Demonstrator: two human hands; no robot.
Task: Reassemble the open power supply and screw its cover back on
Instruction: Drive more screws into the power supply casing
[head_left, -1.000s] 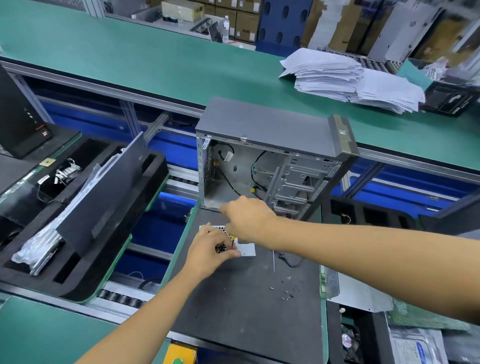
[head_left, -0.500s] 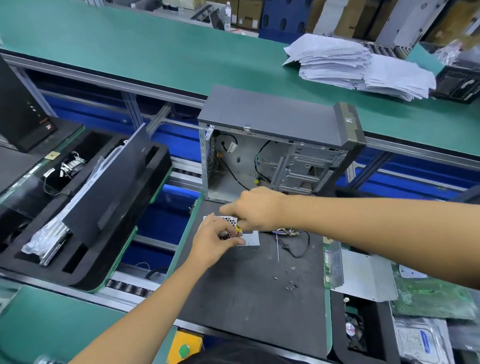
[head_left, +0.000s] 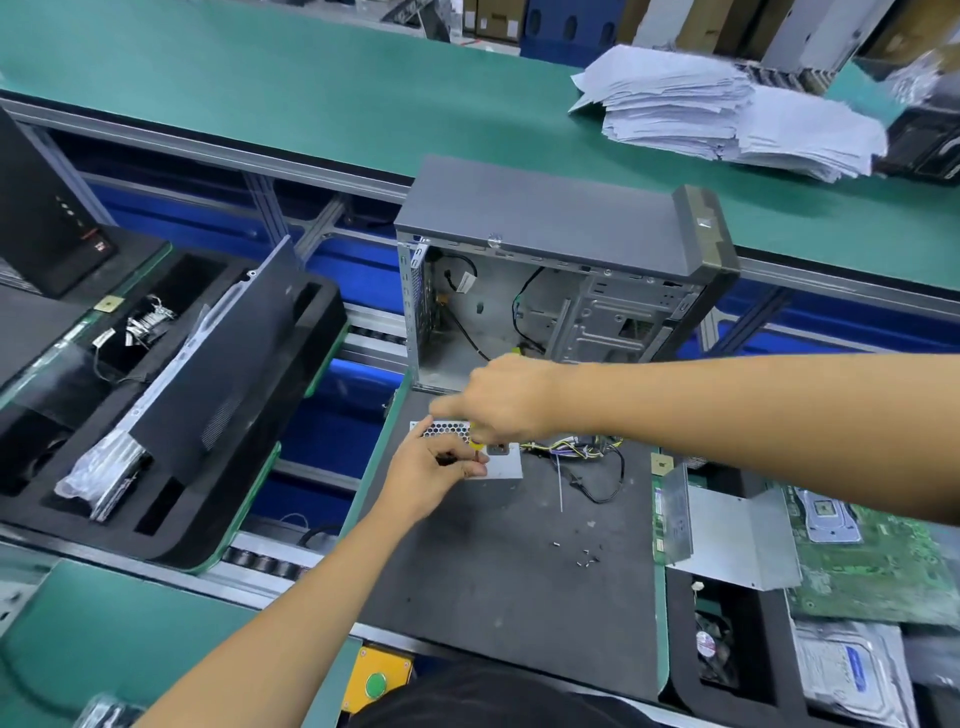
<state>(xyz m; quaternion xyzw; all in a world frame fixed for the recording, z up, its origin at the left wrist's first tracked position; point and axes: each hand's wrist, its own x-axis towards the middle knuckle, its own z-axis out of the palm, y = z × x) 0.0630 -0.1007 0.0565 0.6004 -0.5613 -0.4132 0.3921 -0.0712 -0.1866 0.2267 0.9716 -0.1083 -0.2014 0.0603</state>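
Power supply (head_left: 470, 453) — small metal box with honeycomb grille, on the dark surface (head_left: 493, 597) just in front of the open computer case (head_left: 550, 291); wire bundle (head_left: 571, 448) trails to its right. Left hand (head_left: 434, 475) — grip curled, fingertips pinching at the box's top face. Right hand (head_left: 506, 400) — grip closed round a yellow-handled screwdriver (head_left: 476, 446), tip down on the box. Loose screws (head_left: 584, 555) lie nearer on the surface. Detached metal cover (head_left: 727, 540) rests to the right.
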